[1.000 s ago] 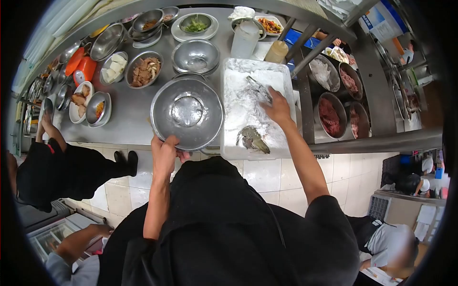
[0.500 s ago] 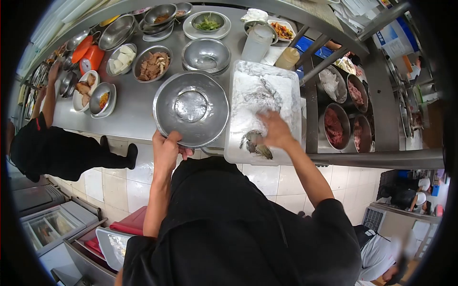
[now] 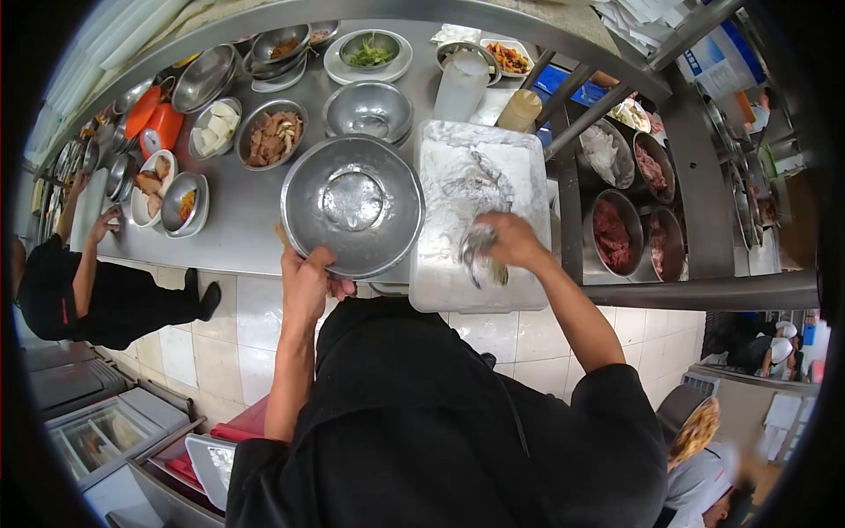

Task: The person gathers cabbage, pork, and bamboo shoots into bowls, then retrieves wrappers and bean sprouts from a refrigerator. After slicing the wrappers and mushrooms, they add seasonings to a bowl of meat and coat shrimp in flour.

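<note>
My left hand (image 3: 304, 283) grips the near rim of a wide steel mixing bowl (image 3: 308, 207), thumb on top, and the bowl has nothing in it. To its right is a white plastic tray (image 3: 475, 299) spread with white powder (image 3: 444, 211). Over the near half of that tray, my right hand (image 3: 512, 241) is closed around several grey, raw-looking shrimp (image 3: 477, 246); motion blurs them, and the fingers partly cover them. More grey pieces, dusted with powder, lie in the far half of the tray.
Behind the mixing bowl are stacked steel bowls (image 3: 368, 110) and a bowl of sliced meat (image 3: 271, 136). Clear and yellowish bottles (image 3: 462, 86) stand behind the tray. Meat tubs (image 3: 616, 233) sit right, beyond a metal rail. A co-worker in black (image 3: 106, 299) is at far left.
My right hand has closed on the shrimp and lifted them off the powder, where it was spread open before. My left hand still holds the bowl. The co-worker's arms have shifted.
</note>
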`<state>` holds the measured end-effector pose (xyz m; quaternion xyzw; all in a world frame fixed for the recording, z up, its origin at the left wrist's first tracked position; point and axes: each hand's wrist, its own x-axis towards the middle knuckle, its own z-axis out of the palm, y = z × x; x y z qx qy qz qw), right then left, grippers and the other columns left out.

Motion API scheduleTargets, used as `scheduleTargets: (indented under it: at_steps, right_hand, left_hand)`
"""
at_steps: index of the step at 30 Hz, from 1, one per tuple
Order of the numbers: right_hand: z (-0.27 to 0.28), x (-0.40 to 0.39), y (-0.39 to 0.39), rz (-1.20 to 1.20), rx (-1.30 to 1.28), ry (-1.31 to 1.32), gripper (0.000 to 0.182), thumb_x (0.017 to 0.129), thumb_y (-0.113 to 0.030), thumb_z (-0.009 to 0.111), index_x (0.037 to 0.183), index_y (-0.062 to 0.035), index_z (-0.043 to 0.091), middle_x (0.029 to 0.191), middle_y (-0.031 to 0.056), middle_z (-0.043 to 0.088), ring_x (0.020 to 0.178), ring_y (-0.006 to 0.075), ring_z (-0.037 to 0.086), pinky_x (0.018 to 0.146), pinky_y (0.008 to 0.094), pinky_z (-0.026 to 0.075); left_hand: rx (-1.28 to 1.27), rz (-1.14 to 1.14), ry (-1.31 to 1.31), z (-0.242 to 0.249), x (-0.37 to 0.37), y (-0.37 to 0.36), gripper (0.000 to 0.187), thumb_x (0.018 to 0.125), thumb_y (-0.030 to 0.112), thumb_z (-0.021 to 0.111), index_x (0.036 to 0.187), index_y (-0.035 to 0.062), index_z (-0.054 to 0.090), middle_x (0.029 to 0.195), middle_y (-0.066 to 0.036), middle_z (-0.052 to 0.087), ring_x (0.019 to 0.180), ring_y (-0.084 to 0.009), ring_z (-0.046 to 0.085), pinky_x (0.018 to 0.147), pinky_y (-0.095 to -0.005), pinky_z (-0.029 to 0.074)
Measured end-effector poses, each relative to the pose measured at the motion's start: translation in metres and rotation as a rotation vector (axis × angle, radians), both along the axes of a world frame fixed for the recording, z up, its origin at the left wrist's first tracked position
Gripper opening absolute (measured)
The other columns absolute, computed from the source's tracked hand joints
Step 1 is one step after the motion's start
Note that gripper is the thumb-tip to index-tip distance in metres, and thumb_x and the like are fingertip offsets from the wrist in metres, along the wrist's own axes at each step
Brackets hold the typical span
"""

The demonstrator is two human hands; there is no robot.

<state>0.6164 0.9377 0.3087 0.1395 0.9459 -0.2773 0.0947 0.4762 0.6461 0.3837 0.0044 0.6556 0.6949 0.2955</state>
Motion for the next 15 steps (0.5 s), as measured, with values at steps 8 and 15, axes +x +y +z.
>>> scheduleTargets:
  at_steps: [8,15]
  right_hand:
    - [-0.013,-0.015,-0.019,-0.162,0.431,0.350,0.049,0.064,-0.014,0.073,0.111,-0.0111,0.058,0.112,0.0133,0.047,0.103,0.0328,0.046,0.082,0.0442,0.043]
    - [-0.018,-0.004,-0.021,-0.220,-0.100,0.335,0.044,0.068,-0.026,0.075,0.106,-0.0078,0.065,0.111,0.0208,0.055,0.107,0.0358,0.049,0.091,0.0465,0.038]
  left_hand:
    - [-0.012,-0.002,0.008,0.003,-0.002,-0.002,0.020,0.074,0.006,0.044,0.082,-0.0117,0.048,0.059,-0.017,0.056,0.038,-0.0200,0.051,0.033,-0.0276,0.039]
    - [0.013,0.034,0.013,-0.001,0.002,-0.011,0.023,0.073,0.008,0.047,0.086,-0.0111,0.049,0.060,-0.019,0.057,0.039,-0.0214,0.052,0.034,-0.0292,0.041]
